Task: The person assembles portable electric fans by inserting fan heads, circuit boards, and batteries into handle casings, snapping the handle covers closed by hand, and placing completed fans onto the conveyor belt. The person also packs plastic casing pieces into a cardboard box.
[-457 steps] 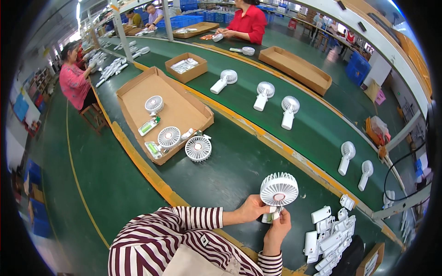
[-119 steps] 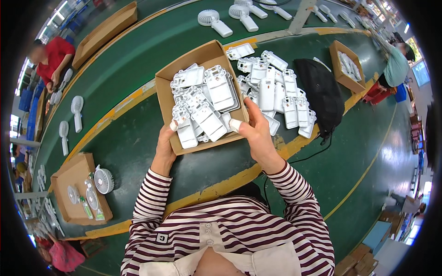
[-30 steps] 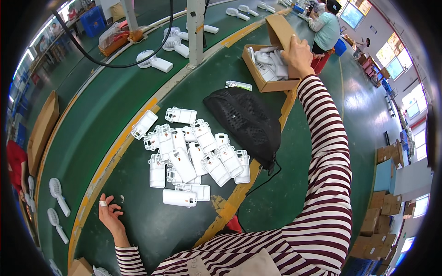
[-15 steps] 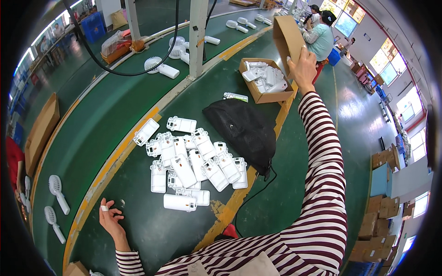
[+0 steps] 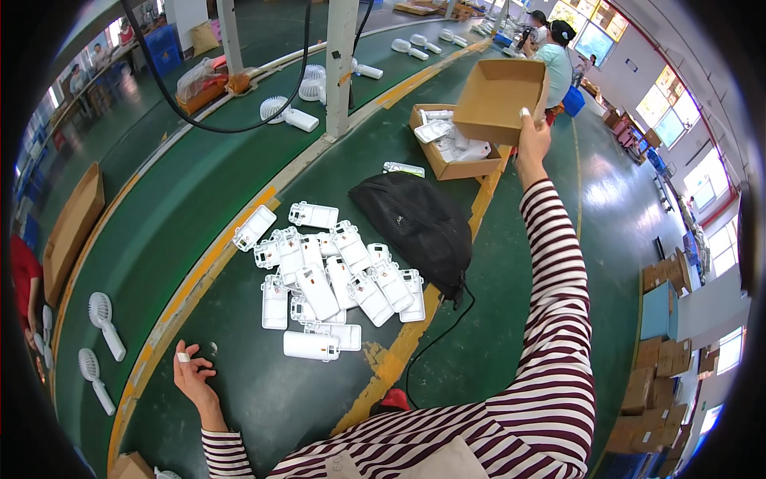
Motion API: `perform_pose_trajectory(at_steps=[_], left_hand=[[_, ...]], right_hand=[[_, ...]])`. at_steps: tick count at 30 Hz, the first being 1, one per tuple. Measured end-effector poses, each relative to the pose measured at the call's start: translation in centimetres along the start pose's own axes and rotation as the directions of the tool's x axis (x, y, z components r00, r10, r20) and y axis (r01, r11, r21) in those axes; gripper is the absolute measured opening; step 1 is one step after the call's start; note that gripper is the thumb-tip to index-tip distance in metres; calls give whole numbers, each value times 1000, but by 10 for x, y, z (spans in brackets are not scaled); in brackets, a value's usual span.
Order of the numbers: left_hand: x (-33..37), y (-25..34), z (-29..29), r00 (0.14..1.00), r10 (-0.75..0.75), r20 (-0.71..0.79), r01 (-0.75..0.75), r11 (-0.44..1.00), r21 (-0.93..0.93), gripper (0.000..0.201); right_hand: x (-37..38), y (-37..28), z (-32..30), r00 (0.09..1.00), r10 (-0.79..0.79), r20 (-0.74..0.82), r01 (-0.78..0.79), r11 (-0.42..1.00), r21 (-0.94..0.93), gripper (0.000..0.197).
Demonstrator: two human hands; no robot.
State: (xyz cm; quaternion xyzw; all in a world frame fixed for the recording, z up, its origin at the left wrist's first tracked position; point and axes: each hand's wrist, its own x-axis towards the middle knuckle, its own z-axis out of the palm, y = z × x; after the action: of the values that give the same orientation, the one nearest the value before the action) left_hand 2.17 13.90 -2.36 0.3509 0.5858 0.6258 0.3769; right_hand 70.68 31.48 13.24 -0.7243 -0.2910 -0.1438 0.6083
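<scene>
My right hand (image 5: 533, 142), arm stretched far forward, grips the lower right edge of a shallow brown cardboard box (image 5: 491, 117). This box is tilted so its bare inside faces me. Just below and behind it, a second cardboard box (image 5: 459, 169) stands on the table, filled with white plastic parts (image 5: 451, 142) and partly hidden. At the near left, my left hand (image 5: 194, 382) is held over the dark green table (image 5: 255, 391), fingers loosely curled and apart, holding nothing; a white wrap circles one finger. Between my hands lies a pile of white plastic housings (image 5: 319, 289).
A black mesh bag (image 5: 415, 227) with a cord lies right of the pile. White handheld fans (image 5: 104, 323) lie on the green conveyor belt (image 5: 191, 215) to the left. A metal post (image 5: 340, 72) rises beside the belt, with a black cable (image 5: 191, 121) looping past. A co-worker (image 5: 558, 68) sits beyond.
My right hand has turned the cardboard box from nearly edge-on to showing its inside, and brought it lower over the filled box. Fans on the belt have shifted. My left hand is nearly still.
</scene>
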Motion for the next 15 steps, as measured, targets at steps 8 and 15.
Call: perform_pose_trajectory(at_steps=[8, 15], left_hand=[[-4, 16, -3, 998, -44, -40, 40, 996, -81, 41], [-37, 13, -33, 986, -107, 126, 118, 989, -85, 36]], right_hand=[[-136, -85, -55, 459, 260, 850, -777, 580, 242, 59], [-256, -161, -87, 187, 20, 982, -776, 616, 135, 39]])
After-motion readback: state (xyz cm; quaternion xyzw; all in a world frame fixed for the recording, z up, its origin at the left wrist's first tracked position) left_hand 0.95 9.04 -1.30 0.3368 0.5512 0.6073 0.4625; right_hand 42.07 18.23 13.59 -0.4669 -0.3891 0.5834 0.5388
